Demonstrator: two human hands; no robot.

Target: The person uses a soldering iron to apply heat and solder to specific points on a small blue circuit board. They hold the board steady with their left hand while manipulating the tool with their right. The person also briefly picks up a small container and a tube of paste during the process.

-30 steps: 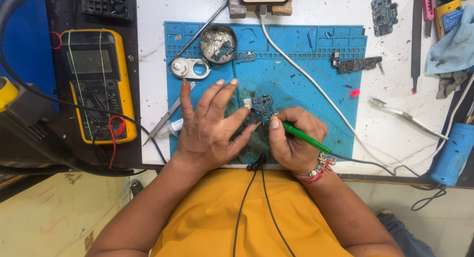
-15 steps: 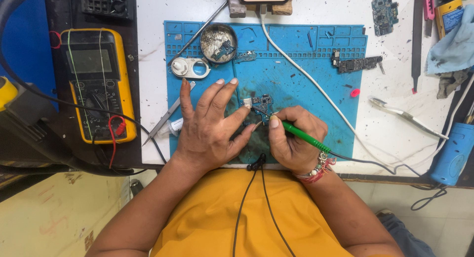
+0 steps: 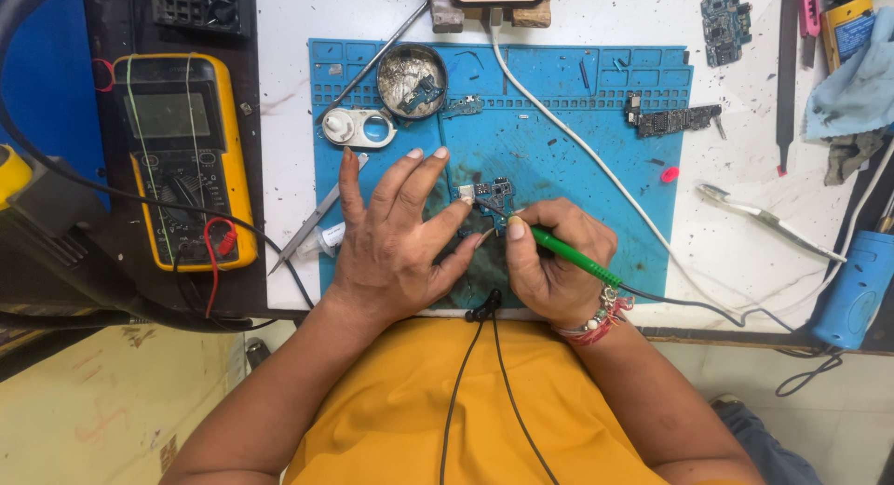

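A small blue circuit board (image 3: 491,195) lies on the blue work mat (image 3: 577,122). My left hand (image 3: 396,234) rests flat on the mat just left of the board, fingers spread, index fingertip touching the board's left edge. My right hand (image 3: 554,262) grips a green-handled soldering iron (image 3: 568,254) like a pen. Its thin tip points up-left onto the board. A grey cord runs from the iron's rear off to the right.
A yellow multimeter (image 3: 182,159) with red and black leads sits at left. A round tin (image 3: 412,80), a white cable (image 3: 596,168), other circuit boards (image 3: 672,120), tweezers (image 3: 768,217), a blue cloth (image 3: 852,85) and a blue tool (image 3: 852,289) surround the mat.
The iron's tip has shifted slightly over the board. Both hands otherwise keep their places.
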